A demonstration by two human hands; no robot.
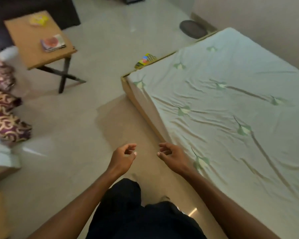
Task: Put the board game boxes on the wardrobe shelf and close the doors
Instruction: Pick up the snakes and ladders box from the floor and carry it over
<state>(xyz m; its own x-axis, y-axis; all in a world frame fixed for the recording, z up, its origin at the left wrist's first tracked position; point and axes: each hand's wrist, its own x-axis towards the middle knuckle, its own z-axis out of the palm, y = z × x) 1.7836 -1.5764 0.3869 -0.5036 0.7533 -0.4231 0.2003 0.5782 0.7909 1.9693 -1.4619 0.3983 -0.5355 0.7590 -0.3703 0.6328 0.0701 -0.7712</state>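
A colourful board game box [145,60] lies on the floor against the far corner of the bed, partly hidden by the bed frame. A flat box or booklet with a red circle [53,43] rests on the small wooden table, and a yellow item [38,19] sits further back on it. My left hand [123,158] and my right hand [171,154] hang in front of me over the floor, both empty with fingers loosely curled and apart. No wardrobe is in view.
A bed with a pale green leaf-print sheet [231,109] fills the right side. A folding wooden table [24,49] stands at the far left. Patterned purple cushions [3,109] lie at the left edge. A dark round object [192,29] sits by the far wall.
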